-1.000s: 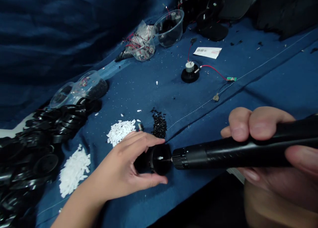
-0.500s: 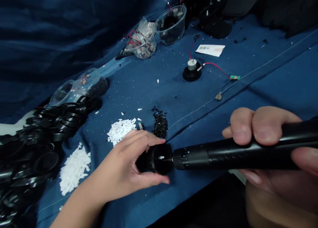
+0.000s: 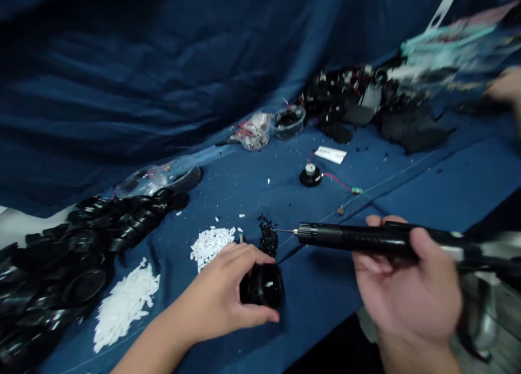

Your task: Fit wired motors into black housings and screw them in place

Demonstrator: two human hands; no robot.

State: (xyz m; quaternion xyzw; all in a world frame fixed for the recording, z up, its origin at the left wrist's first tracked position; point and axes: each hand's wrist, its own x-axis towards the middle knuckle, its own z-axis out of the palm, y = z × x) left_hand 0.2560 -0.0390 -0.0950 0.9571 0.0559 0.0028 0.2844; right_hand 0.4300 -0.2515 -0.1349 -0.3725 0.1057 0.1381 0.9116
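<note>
Left hand (image 3: 228, 292): unchanged, curled around black cylindrical part (image 3: 272, 293), gripping it near the pile of small black pieces (image 3: 268, 239) on the blue surface (image 3: 232, 187). Right hand (image 3: 409, 290): grips black screwdriver (image 3: 345, 237). Bit, earlier pointed into the part's end, now withdrawn; tip beside the pile, contact cannot be told. Another person's hand (image 3: 507, 85) now visible, far right.

Dim light; upper right blurred, teal basket (image 3: 427, 44) smeared; glints on black parts (image 3: 87, 283); blue curtain (image 3: 163, 86) shadowed.
</note>
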